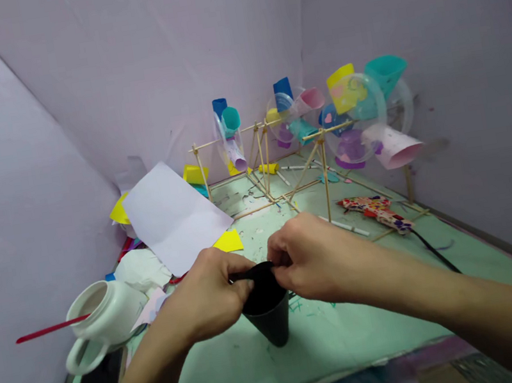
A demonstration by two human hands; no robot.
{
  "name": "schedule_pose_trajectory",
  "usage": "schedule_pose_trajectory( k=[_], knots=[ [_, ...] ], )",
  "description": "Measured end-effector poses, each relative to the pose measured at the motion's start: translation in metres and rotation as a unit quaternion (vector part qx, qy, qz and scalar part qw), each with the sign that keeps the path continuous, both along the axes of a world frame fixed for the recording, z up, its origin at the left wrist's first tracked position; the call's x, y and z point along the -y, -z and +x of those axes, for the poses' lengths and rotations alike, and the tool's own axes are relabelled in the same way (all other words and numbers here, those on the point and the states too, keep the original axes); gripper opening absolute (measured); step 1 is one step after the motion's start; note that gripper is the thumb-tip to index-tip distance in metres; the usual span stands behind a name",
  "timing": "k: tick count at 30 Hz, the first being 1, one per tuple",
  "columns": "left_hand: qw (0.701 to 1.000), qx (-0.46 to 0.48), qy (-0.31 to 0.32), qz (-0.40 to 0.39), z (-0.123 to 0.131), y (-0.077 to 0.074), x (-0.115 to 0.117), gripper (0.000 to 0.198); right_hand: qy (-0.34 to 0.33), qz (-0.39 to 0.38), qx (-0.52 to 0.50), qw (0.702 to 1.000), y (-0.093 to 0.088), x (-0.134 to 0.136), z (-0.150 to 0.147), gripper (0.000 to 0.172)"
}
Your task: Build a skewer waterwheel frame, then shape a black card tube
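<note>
A dark tapered cup (272, 323) stands on the green table near the front, its opening facing up. Over its rim a thin black strip (255, 271) stretches between my two hands. My left hand (218, 291) pinches the strip's left end between thumb and fingers. At the strip's right end, my right hand (303, 261) is closed with its fingertips on it, just above the cup's right rim. The inside of the cup is too dark to make out.
A white mug (127, 312) with a red stick (51, 328) lies at left beside white paper (175, 217). Behind stand wooden stick frames (263, 161) carrying wheels with coloured cups (386, 74). A patterned glue gun (380, 210) lies at right, its black cord trailing forward.
</note>
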State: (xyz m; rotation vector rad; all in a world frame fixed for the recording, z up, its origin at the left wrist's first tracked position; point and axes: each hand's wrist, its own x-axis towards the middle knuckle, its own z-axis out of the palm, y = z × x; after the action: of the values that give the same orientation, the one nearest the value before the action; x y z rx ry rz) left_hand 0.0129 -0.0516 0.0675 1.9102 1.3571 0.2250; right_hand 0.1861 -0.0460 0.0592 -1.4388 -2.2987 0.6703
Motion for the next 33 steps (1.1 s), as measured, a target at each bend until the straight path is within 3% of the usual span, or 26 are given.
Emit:
schedule_pose_trajectory(
  k=[19, 27, 30, 33],
  knots=[
    [1.0, 0.001, -0.009, 0.01, 0.002, 0.003, -0.002, 0.017, 0.002, 0.009, 0.002, 1.0, 0.002, 0.0, 0.002, 0.018],
    [0.998, -0.001, -0.01, 0.059, 0.013, 0.005, -0.003, 0.019, 0.006, 0.006, -0.011, 1.0, 0.004, -0.001, -0.001, 0.014],
    [0.996, 0.012, -0.022, 0.089, 0.01, 0.001, -0.004, 0.02, -0.012, 0.005, -0.056, 0.998, -0.001, 0.0, -0.001, 0.015],
    [0.986, 0.103, -0.099, 0.089, -0.009, 0.002, -0.006, 0.017, -0.024, -0.022, -0.185, 0.982, -0.008, -0.002, 0.006, 0.013]
  ],
)
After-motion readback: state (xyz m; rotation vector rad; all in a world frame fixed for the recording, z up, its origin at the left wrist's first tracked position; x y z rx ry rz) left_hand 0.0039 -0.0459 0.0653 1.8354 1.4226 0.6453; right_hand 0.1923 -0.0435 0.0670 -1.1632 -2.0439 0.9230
